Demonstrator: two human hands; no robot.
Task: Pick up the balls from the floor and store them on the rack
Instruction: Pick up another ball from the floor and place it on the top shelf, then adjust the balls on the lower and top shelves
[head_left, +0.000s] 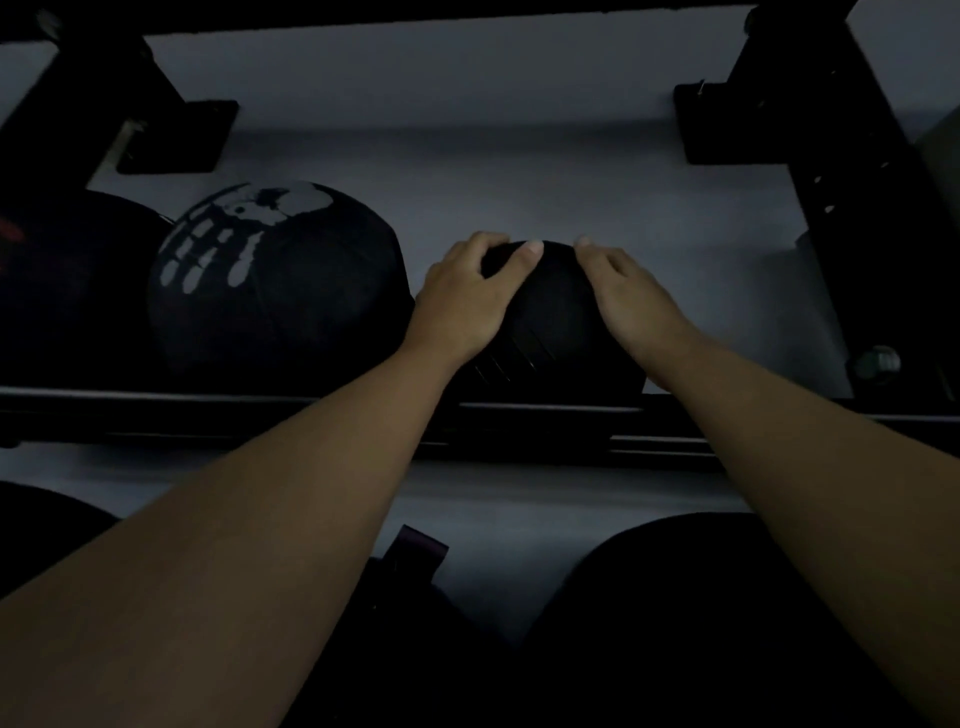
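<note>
A small black ball (553, 317) sits on the black rack rail (208, 410) in the middle of the view. My left hand (467, 296) grips its left side and my right hand (631, 299) grips its right side, fingers curled over the top. To its left on the same rail rests a bigger black ball (275, 291) with a pale skull print. A third dark ball (62, 291) lies at the far left, partly cut off by the frame edge.
Black rack uprights stand at the back left (156, 119) and right (841, 171) against a grey floor. A bolt (878, 361) sticks out near the right upright. Dark round shapes (675, 597) lie low in the foreground, below the rail.
</note>
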